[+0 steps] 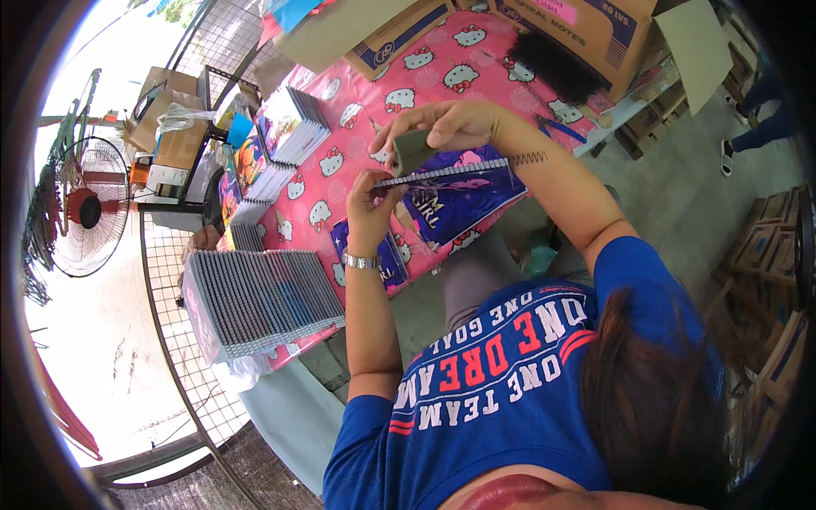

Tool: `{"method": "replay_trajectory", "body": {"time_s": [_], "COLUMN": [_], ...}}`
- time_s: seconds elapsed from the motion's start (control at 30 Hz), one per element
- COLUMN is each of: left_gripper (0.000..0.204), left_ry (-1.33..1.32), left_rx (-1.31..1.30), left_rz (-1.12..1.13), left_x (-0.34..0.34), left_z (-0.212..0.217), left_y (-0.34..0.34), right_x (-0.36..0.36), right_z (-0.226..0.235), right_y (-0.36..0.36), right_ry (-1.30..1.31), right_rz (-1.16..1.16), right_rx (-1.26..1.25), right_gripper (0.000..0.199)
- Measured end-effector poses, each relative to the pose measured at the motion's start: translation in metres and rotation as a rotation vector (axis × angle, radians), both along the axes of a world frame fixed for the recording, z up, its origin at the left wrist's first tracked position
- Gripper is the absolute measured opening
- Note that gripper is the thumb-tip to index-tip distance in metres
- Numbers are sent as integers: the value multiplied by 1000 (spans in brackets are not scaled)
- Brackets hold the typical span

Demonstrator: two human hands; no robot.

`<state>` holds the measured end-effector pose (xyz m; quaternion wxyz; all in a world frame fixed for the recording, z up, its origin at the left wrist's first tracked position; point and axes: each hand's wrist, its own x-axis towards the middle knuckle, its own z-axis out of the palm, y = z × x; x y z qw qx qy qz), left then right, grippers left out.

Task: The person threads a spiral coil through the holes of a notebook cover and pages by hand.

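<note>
Two hands [371,204] [467,126] over pink tablecloth [432,85]; fan [84,208] left.

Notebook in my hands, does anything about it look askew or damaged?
Yes: at the right end of the notebook, a wire coil sticks out past the bound edge. That looks odd because the binding should normally finish with the notebook. I can't make out any tears.
</note>
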<state>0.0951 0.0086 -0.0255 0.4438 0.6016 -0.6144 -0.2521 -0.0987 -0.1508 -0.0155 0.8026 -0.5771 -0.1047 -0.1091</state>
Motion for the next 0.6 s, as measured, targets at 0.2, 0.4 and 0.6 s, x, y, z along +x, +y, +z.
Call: {"method": "replay_trajectory", "body": {"time_s": [0.2, 0.4, 0.6], "left_gripper": [24, 17, 18], "left_ry": [218, 318, 424], "left_rx": [-3, 0, -147], "left_rz": [20, 57, 279], "left_x": [8, -5, -26], "left_z": [-14, -7, -14], "left_y": [4, 2, 19], "right_x": [3, -16, -100], "right_z": [5, -74, -144], "right_y": [9, -58, -30], "right_ry": [-127, 759, 634], "right_rz": [78, -860, -1370], "right_rx": [182, -956, -809], "right_gripper": [44, 55, 57]}}
